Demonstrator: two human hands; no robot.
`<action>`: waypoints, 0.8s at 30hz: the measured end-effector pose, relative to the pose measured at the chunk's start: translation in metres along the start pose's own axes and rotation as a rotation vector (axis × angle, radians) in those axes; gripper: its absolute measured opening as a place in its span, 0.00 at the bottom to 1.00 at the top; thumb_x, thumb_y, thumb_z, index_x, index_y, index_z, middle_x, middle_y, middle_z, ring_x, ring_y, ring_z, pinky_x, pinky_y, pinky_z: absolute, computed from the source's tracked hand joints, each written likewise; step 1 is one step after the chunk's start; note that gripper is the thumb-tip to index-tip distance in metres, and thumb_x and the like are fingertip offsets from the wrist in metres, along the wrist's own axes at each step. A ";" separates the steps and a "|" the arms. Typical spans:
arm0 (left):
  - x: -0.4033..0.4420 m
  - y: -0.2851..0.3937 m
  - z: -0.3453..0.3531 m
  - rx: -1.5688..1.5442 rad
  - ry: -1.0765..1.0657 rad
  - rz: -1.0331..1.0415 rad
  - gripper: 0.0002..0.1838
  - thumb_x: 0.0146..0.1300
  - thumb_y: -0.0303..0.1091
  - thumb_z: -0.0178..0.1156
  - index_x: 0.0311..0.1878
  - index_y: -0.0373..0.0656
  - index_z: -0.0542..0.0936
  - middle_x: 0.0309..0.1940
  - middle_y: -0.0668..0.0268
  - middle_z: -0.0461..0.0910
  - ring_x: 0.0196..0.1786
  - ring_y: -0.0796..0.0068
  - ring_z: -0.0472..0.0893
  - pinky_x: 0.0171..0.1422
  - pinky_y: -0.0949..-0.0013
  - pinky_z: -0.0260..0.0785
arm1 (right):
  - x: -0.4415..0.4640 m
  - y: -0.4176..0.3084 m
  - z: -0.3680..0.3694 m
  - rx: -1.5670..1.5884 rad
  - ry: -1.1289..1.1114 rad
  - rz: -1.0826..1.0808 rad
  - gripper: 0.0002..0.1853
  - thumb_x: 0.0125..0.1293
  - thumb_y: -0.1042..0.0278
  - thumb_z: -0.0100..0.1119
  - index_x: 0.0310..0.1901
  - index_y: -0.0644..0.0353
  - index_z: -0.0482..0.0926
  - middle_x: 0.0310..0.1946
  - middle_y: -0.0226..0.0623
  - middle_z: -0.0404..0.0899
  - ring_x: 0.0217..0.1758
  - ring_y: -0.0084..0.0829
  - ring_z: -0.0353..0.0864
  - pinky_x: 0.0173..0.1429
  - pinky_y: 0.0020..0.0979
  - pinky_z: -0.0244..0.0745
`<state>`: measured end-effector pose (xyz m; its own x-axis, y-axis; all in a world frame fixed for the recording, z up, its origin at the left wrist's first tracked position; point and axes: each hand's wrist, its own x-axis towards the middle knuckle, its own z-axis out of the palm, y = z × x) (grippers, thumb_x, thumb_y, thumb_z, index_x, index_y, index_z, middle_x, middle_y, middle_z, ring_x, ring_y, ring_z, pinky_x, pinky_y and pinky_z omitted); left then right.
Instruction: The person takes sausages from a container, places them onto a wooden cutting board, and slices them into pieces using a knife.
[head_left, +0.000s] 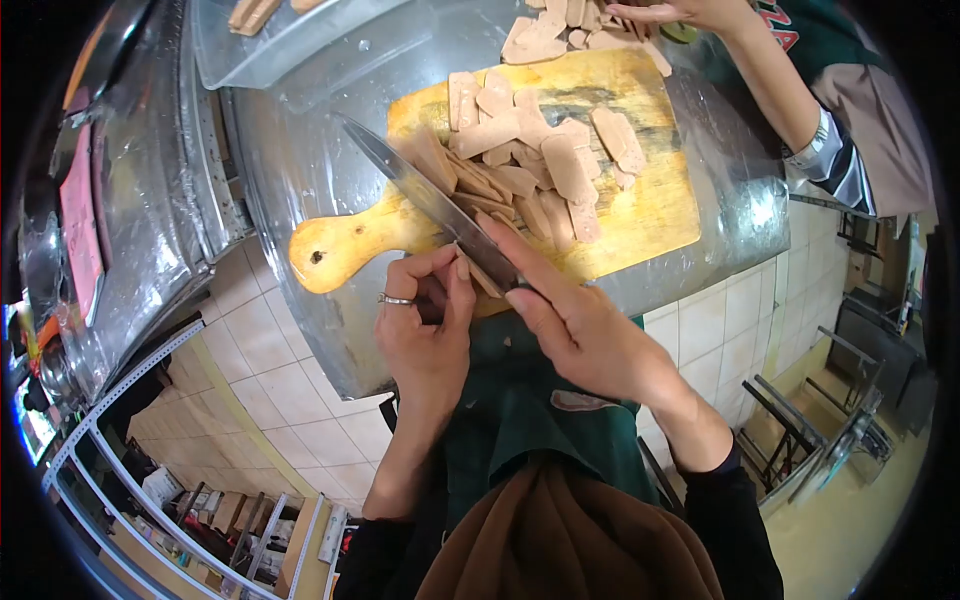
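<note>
My right hand (605,335) is closed on a large knife (400,172), its forefinger stretched along the blade. The blade slants up and left across the near edge of a wooden cutting board (655,190). Close against the blade, my left hand (430,330), with a ring on one finger, is curled with its fingertips pinched on a pinkish-tan strip of processed meat (486,282), partly hidden by knife and fingers. Beyond the blade, flat slices of the same meat (570,170) lie in a loose heap on the board.
A co-worker's hand (700,12) reaches in at the top right, over more meat pieces (535,40). A clear plastic tub (290,45) stands at the upper left of the metal table (300,130). The board's handle (345,245) points left.
</note>
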<state>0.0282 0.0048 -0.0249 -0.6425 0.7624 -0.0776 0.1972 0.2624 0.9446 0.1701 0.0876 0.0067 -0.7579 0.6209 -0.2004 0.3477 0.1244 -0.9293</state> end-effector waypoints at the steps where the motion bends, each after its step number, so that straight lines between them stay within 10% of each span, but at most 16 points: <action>1: 0.000 0.000 0.000 0.007 -0.001 -0.001 0.07 0.67 0.25 0.64 0.46 0.40 0.79 0.27 0.71 0.77 0.25 0.85 0.70 0.29 0.78 0.65 | 0.002 0.001 -0.004 0.012 0.009 -0.053 0.30 0.77 0.69 0.46 0.77 0.50 0.54 0.64 0.58 0.72 0.65 0.54 0.75 0.66 0.38 0.70; 5: 0.000 0.000 -0.001 0.048 0.000 0.041 0.06 0.68 0.27 0.63 0.46 0.41 0.79 0.23 0.73 0.73 0.24 0.86 0.68 0.28 0.78 0.63 | -0.001 -0.030 -0.028 0.153 -0.102 0.249 0.29 0.77 0.71 0.47 0.77 0.53 0.57 0.62 0.58 0.73 0.63 0.50 0.77 0.65 0.36 0.69; 11: -0.002 0.002 -0.001 0.140 0.039 0.078 0.06 0.68 0.29 0.63 0.46 0.41 0.80 0.20 0.74 0.70 0.22 0.87 0.67 0.27 0.77 0.62 | -0.028 -0.002 -0.018 0.023 0.042 -0.084 0.31 0.76 0.71 0.48 0.78 0.48 0.54 0.56 0.61 0.78 0.57 0.59 0.79 0.58 0.41 0.75; 16: -0.001 -0.002 0.002 0.117 0.053 0.120 0.06 0.67 0.29 0.64 0.45 0.39 0.80 0.25 0.71 0.76 0.23 0.85 0.68 0.28 0.76 0.64 | -0.060 -0.014 -0.011 -0.069 -0.047 0.108 0.33 0.76 0.71 0.48 0.79 0.45 0.49 0.52 0.55 0.78 0.36 0.60 0.80 0.41 0.49 0.77; 18: 0.000 -0.004 0.002 0.105 0.053 0.123 0.07 0.67 0.29 0.64 0.45 0.39 0.80 0.28 0.71 0.78 0.24 0.85 0.68 0.28 0.76 0.64 | -0.068 -0.030 -0.015 -0.060 -0.132 0.238 0.33 0.75 0.72 0.47 0.79 0.46 0.50 0.68 0.53 0.68 0.52 0.61 0.78 0.54 0.48 0.77; 24: 0.001 -0.008 0.003 0.096 0.062 0.101 0.07 0.66 0.28 0.65 0.45 0.39 0.80 0.28 0.70 0.79 0.23 0.84 0.68 0.28 0.76 0.64 | -0.078 -0.032 -0.008 -0.104 -0.128 0.300 0.34 0.75 0.73 0.47 0.78 0.42 0.50 0.67 0.48 0.70 0.48 0.63 0.78 0.52 0.50 0.76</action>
<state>0.0286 0.0052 -0.0331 -0.6597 0.7505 0.0386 0.3307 0.2439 0.9117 0.2227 0.0409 0.0550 -0.6738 0.5407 -0.5035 0.6153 0.0333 -0.7876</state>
